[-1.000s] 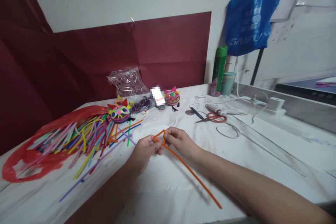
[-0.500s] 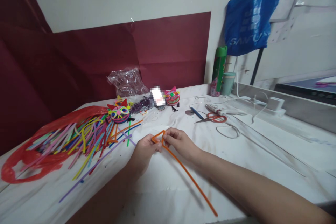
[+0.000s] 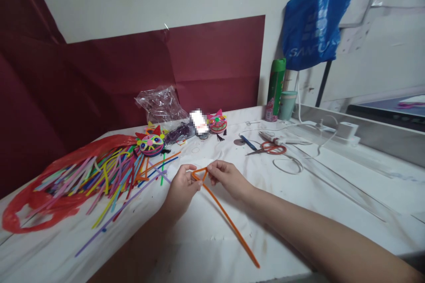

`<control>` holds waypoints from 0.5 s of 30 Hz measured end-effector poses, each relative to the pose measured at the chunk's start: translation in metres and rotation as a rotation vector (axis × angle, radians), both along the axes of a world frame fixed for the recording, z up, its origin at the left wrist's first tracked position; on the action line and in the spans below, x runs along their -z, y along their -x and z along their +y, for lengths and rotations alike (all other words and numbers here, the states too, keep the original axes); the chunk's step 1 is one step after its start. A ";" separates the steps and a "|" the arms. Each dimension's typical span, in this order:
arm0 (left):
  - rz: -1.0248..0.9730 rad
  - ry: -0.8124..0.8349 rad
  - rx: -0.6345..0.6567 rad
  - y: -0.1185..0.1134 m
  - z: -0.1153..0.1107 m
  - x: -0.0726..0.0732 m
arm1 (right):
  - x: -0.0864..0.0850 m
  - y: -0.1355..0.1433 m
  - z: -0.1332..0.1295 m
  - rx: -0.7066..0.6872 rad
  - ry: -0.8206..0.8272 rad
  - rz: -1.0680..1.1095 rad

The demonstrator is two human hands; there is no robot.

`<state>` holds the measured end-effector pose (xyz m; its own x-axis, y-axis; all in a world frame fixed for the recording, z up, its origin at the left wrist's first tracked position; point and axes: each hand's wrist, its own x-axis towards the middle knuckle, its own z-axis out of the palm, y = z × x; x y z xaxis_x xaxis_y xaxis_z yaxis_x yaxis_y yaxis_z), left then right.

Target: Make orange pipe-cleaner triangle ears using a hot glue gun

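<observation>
An orange pipe cleaner point(image 3: 231, 223) is bent into a small triangle at its upper end, and its long straight tail slants down to the right over the white marbled table point(image 3: 285, 243). My left hand point(image 3: 183, 185) pinches the triangle's left and lower part between thumb and fingers. At the triangle's upper right corner, my right hand point(image 3: 226, 177) has its thumb and forefinger closed on the orange stem. Left of my hands, many coloured pipe cleaners point(image 3: 113, 168) lie on a red plastic bag point(image 3: 43, 219).
Two decorated cat-face pieces point(image 3: 151, 144) point(image 3: 218, 123) sit toward the back. Orange-handled scissors point(image 3: 274, 148), a blue pen-like tool point(image 3: 248, 143) and cables lie at right. A green spray can point(image 3: 276, 88) and cup point(image 3: 287, 105) stand behind, below a blue bag point(image 3: 310, 22).
The long orange tail has swung to the left, its tip too. My right fingers have shifted slightly up at the triangle's corner, and the triangle looks more open.
</observation>
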<state>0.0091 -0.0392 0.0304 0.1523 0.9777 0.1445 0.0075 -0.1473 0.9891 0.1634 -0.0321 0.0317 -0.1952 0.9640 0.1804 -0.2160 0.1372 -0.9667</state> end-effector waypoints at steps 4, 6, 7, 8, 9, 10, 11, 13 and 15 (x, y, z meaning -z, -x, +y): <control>0.022 -0.026 0.042 -0.004 -0.008 -0.005 | 0.001 0.000 0.000 0.017 0.024 0.016; 0.012 -0.039 0.042 -0.004 -0.010 -0.009 | -0.001 0.000 -0.002 0.031 0.002 0.013; 0.007 -0.047 0.028 -0.004 -0.011 -0.011 | -0.002 0.000 -0.003 0.031 -0.015 0.011; 0.001 -0.055 0.008 -0.004 -0.011 -0.013 | -0.004 0.000 -0.004 0.027 -0.029 0.006; -0.007 -0.064 -0.020 -0.003 -0.011 -0.015 | -0.005 0.000 -0.006 0.020 -0.037 -0.006; -0.019 -0.073 -0.051 -0.002 -0.011 -0.016 | -0.005 0.000 -0.007 0.009 -0.038 -0.024; -0.032 -0.081 -0.079 -0.001 -0.010 -0.018 | -0.005 0.001 -0.008 -0.007 -0.032 -0.050; -0.065 -0.092 -0.107 0.000 -0.009 -0.020 | -0.002 0.004 -0.009 -0.045 -0.016 -0.101; -0.094 -0.083 -0.087 0.001 -0.008 -0.019 | 0.003 0.007 -0.009 -0.081 -0.017 -0.114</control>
